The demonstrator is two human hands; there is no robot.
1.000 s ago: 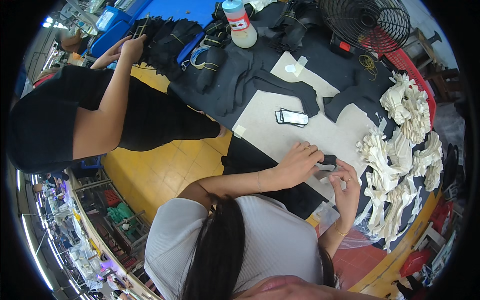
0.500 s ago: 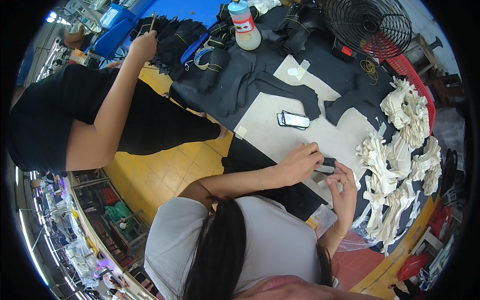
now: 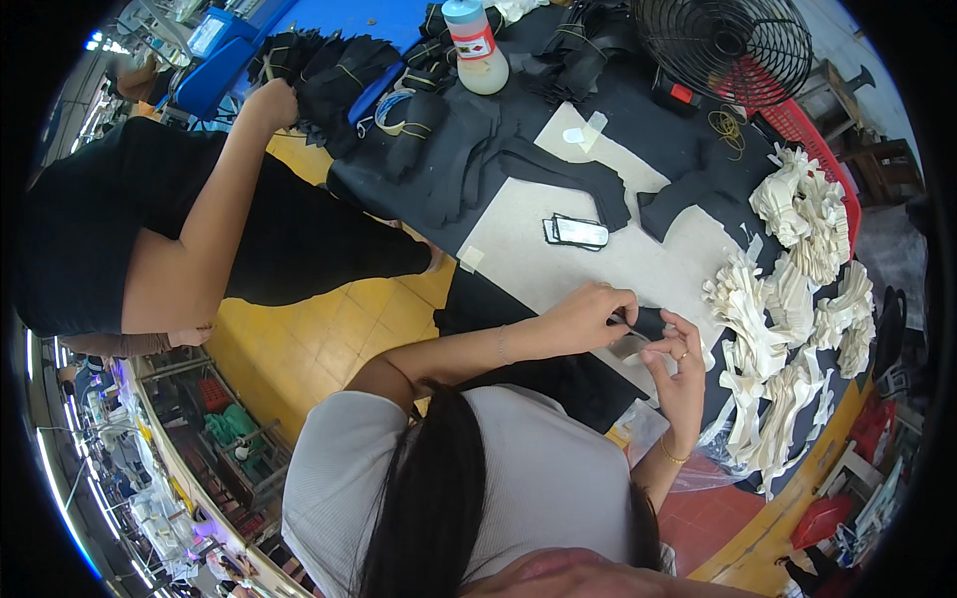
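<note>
Over the pale board [image 3: 538,269] my left hand [image 3: 590,317] pinches one edge of a small black fabric piece [image 3: 648,323]. The fingers of my right hand [image 3: 680,367] close on its other side. A pale strip shows under the black piece, between my hands; its exact shape is hard to make out. Beyond my hands, a short stack of white pieces with black edging [image 3: 578,232] lies on the board. Curved black fabric cuts [image 3: 573,179] rest on the board's far part.
Bundles of cream fabric strips [image 3: 743,309] lie at the right, before a red basket [image 3: 837,159]. Farther off are a black fan [image 3: 726,45], a bottle with a blue cap [image 3: 478,55] and bundled black cuts [image 3: 344,85]. A co-worker in black [image 3: 120,219] stands at the left.
My left fingers have shifted slightly left along the black piece, and more of it shows between my hands. The co-worker's raised hand has moved left and down. The whole view has shifted a little.
</note>
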